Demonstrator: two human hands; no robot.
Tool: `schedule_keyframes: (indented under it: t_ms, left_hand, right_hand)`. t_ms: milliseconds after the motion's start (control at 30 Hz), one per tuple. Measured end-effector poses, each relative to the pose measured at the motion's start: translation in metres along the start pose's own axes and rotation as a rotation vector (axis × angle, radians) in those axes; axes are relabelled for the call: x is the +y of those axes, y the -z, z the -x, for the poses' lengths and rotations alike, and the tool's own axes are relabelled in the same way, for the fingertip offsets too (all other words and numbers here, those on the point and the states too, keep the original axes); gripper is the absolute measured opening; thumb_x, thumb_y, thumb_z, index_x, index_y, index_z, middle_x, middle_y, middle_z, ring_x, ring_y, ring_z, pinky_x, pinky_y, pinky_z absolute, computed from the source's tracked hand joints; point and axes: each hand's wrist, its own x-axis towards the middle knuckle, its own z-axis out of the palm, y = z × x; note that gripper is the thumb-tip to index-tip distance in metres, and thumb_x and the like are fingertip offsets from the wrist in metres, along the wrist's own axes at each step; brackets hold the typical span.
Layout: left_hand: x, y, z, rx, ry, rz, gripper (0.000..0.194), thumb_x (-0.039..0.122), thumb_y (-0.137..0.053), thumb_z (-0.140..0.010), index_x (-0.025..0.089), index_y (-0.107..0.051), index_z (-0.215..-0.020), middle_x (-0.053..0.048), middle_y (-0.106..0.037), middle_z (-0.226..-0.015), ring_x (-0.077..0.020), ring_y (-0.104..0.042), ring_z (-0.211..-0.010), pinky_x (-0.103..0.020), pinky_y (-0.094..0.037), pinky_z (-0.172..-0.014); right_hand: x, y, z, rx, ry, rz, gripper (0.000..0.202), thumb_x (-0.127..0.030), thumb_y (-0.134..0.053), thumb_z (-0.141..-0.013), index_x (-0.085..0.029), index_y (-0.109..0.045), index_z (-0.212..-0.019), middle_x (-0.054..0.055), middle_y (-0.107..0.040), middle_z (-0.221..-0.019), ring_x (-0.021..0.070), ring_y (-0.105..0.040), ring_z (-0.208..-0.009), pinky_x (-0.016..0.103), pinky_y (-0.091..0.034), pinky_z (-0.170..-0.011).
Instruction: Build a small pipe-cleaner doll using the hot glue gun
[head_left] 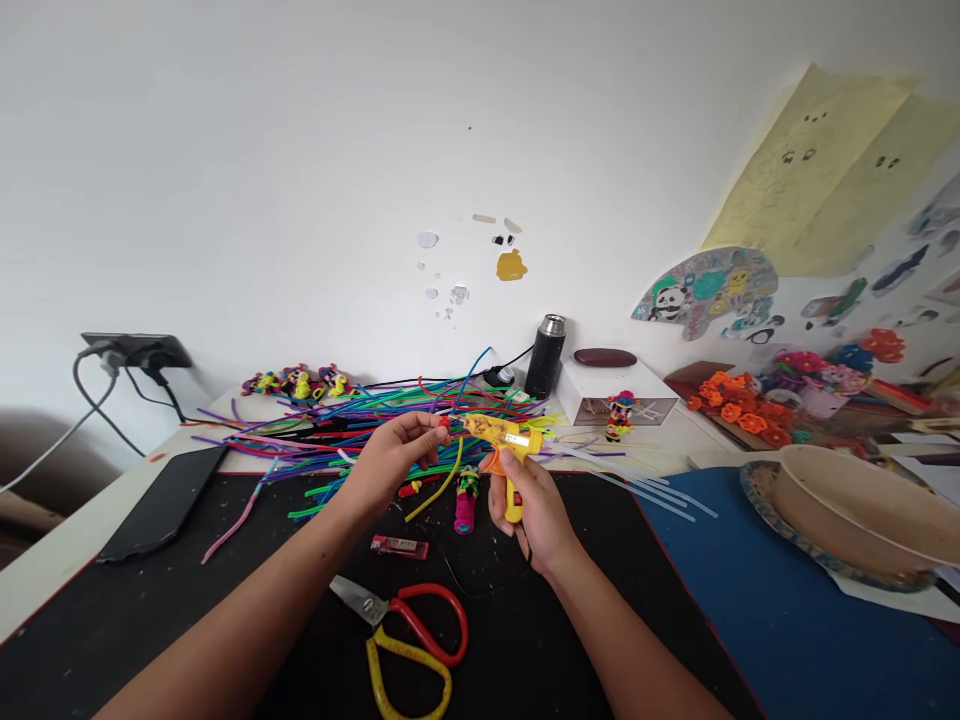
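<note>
My right hand is wrapped round the handle of a yellow glue gun, whose nozzle points left. Between the fingertips of my left hand is a small red piece, just left of the nozzle; a gap separates the two. Below the hands, a small magenta and green figure rests on the black mat. A small red and yellow piece lies left of it. Many coloured pipe cleaners spread behind my hands.
Scissors with red and yellow handles lie in front, near a small pink packet. A phone is at left. Behind stand a black flask and white box. A large bowl sits at right.
</note>
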Motion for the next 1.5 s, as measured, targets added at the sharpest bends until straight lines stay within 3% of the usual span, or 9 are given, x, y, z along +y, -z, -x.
schedule_keyframes:
  t_ms: [867,1500]
  left_hand:
    - [0.0046,-0.0031,0.0023,0.013,0.011,0.039,0.047,0.052,-0.093,-0.063,0.018,-0.074,-0.089,0.002,-0.066,-0.067,-0.0141,-0.056,-0.060,-0.026,-0.042,-0.057]
    - [-0.0001,-0.0010,0.0000,0.002,0.033,0.053,0.047,0.052,-0.094,-0.063,0.018,-0.074,-0.090,0.000,-0.067,-0.069,-0.0135,-0.055,-0.060,-0.026,-0.042,-0.057]
  right_hand:
    - [0.0012,-0.0006,0.0028,0.146,0.042,0.350,0.063,-0.083,-0.063,-0.081,-0.021,-0.060,-0.076,-0.004,-0.052,-0.044,0.0105,-0.038,-0.037,0.023,-0.026,-0.037]
    - [0.0048,0.0006,0.0046,0.204,0.086,0.523,0.061,-0.080,-0.056,-0.089,-0.022,-0.055,-0.066,-0.001,-0.054,-0.045,0.0132,-0.047,-0.042,0.024,-0.037,-0.042]
